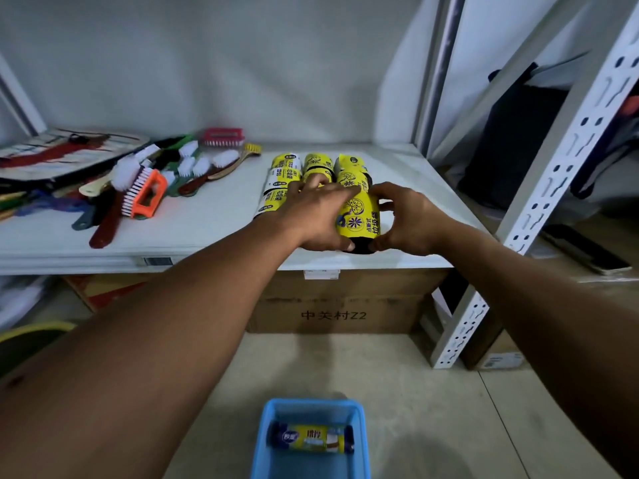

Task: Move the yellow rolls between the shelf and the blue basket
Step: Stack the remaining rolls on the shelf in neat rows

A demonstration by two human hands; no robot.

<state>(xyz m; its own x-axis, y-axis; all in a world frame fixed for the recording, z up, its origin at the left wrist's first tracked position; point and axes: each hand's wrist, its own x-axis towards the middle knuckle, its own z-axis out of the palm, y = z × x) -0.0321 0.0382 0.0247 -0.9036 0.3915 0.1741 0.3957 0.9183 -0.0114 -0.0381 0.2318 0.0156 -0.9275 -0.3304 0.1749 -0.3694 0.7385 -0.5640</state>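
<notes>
Several yellow rolls [316,165] with black ends lie in rows on the white shelf [214,219]. At the shelf's front edge both hands clasp one yellow roll [358,216]: my left hand [318,216] wraps its left side and top, and my right hand [408,219] cups its right side. On the floor below stands the blue basket [266,444], where one yellow and blue roll [311,439] lies across the bottom.
A heap of brushes [145,188] and a flat patterned board [62,153] fill the shelf's left half. A cardboard box [339,305] sits under the shelf. A perforated white upright [539,209] of the rack stands at the right.
</notes>
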